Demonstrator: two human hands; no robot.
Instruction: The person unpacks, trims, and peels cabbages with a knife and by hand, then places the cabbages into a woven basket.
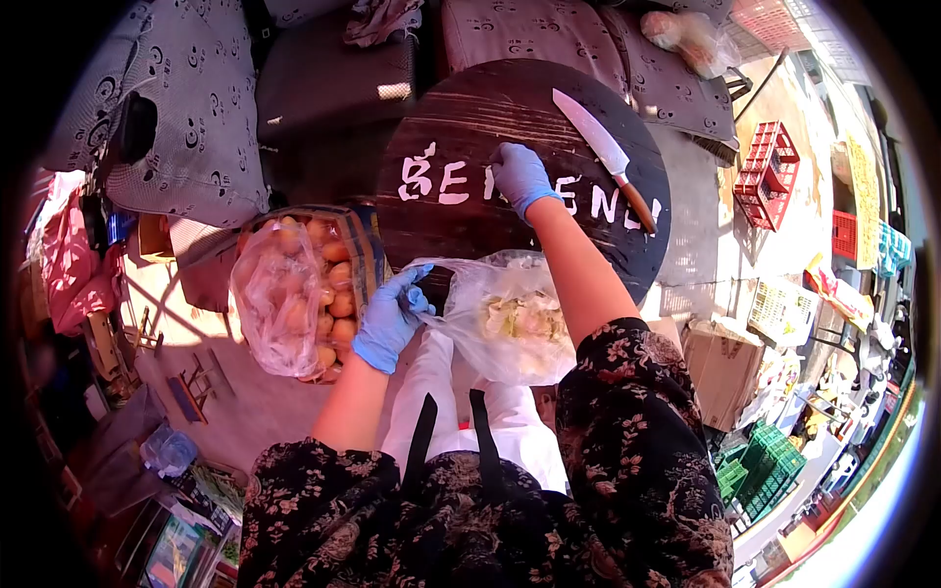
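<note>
My left hand (390, 318), in a blue glove, is closed on the edge of a clear plastic bag (461, 318). Pale, leafy-looking pieces (524, 316) lie inside this bag, which rests over my lap against the table's near edge. My right hand (523, 178), also gloved in blue, is over the dark round table (470, 108) with its fingers curled together; what they hold, if anything, is hidden. White letters are painted across the tabletop. To the right of that hand lies a large knife (600, 142) with a wooden handle, its blade pointing away from me.
A crate of round orange fruit (340, 304), partly covered by plastic, stands left of my legs. Patterned cushioned seats (529, 34) border the table's far side. On the right are a red crate (767, 176), a cardboard box (722, 372) and green crates (769, 465).
</note>
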